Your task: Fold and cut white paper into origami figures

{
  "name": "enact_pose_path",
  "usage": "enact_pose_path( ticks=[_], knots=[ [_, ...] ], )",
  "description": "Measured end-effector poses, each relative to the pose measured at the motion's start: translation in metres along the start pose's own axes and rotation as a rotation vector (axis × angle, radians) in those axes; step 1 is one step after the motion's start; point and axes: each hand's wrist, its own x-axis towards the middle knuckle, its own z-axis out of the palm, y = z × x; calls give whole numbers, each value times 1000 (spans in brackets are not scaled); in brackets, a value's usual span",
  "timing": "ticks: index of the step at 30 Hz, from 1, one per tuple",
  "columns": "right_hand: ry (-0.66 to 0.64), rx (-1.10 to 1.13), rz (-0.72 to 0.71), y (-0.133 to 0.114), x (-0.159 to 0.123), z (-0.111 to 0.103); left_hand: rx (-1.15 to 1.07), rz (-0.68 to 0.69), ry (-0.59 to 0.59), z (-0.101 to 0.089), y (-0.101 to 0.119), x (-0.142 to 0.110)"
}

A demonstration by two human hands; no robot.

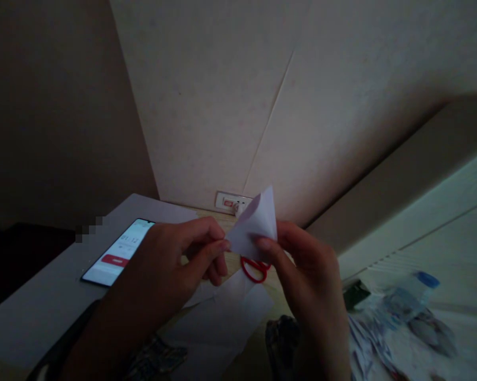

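Observation:
A small piece of folded white paper (258,219) is held up between both hands, its pointed tip upward. My left hand (182,254) pinches the paper's left corner between thumb and forefinger. On the other side, my right hand (305,264) grips the right edge, thumb in front and fingers behind. Red-handled scissors (254,270) lie on the table just below the paper; their blades are hidden. Nearer to me, a creased white sheet (226,323) rests under the hands.
A lit phone (121,251) showing a timer lies at the left on a large white sheet (35,312). A wall socket (232,201) with a plug sits behind the paper. Down right are a clear plastic bottle (407,301) with a blue cap and crumpled scraps.

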Motion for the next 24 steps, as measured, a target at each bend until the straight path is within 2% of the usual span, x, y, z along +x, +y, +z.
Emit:
enact_pose_path(
  ticks=[5, 8, 11, 14, 19, 24],
  knots=[
    [-38, -79, 19, 0, 0, -1, 51, -50, -32, -1, 6, -2],
    [-40, -49, 10, -1, 0, 2, 120, -36, -30, -2, 2, -1],
    [24, 42, 46, -2, 1, 5, 210, 11, -70, 0, -3, -1],
    [100, 11, 55, 0, 2, 6, 245, 26, -97, 2, -6, -2],
    [41, -61, 16, 1, 0, 2, 250, -1, -141, 0, -7, -2],
    [72, 46, 38, -2, 0, 5, 283, 21, -147, -1, -8, -1]
  ],
)
